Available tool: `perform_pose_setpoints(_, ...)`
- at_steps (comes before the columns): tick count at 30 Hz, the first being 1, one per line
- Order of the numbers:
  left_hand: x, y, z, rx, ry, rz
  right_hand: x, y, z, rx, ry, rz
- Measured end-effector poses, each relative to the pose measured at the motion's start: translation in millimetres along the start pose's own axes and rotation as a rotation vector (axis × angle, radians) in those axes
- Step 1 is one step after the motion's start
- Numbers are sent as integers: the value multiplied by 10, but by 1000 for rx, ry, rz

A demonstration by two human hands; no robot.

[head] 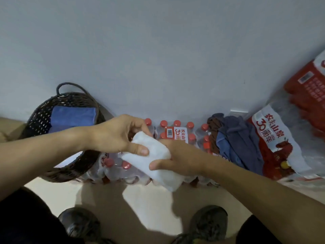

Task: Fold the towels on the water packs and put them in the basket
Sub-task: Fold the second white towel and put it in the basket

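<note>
Both hands up front w/ a white towel [154, 161], folded into a thick narrow bundle, held in the air above the water packs [177, 136]. Left hand [117, 134] has its grip curled round the upper end, thumb pressed on the top face, fingers tucked behind. Right hand [177, 155] clamps the middle from the other side, thumb on the near face, fingers wrapped behind. Lower end of the towel hangs free, pointing down twd the floor [149, 208].

Basket [42, 117], dark woven w/ a loop handle, sits at left against the wall [158, 50], tipped twd the camera. A folded blue towel [73, 117] lies inside it already.

Right of the red-capped bottles: a loose pile of unfolded towels [235, 143], brown, blue and grey-blue, heaped on the packs. Further right, more packs [274, 143] in red-and-white wrap, one leaning up at the frame edge.

Bottom of view: two dark shoes [209, 224] on the pale floor, dark trouser legs at both corners.
</note>
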State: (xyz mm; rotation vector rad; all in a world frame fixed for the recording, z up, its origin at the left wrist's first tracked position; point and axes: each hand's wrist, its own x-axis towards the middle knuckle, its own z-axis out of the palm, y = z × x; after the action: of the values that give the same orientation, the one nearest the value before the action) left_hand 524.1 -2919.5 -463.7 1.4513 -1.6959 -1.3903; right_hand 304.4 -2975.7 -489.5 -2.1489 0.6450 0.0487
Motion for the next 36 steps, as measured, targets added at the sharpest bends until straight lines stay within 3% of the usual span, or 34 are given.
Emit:
perform_pose_setpoints(5, -215, -86, -399, 186, -187, -21, 210, -271, 260, 35, 46, 16)
perform_pose_setpoints(10, -590, -359, -1114, 236, -72, -115, 802, -498, 77, 102, -11, 70)
perform_pose_setpoints(15, -1075, -867, -1707, 95, 19, -372, 1616, -801, 222, 187, -105, 68)
perform_pose_setpoints(18, -1290, -1135, -1894, 178, 41, -563, 2048, -1025, 494, 75, -117, 37)
perform_pose_setpoints(21, -1370, -1250, -1915, 374, -45, -762, 2328, -1163, 702, 34, -165, 58)
perform_pose_setpoints(26, -1264, -1339, -1802, 575, -78, -742, 2503, -1218, 875, -94, -320, 93)
perform_pose_setpoints(32, -1241, -1371, -1758, 619, -179, -672, 2589, -1255, 763, -148, -479, 181)
perform_pose_setpoints(36, -1221, -1376, -1722, 714, -115, -685, 2646, -1280, 800, -540, -428, 56)
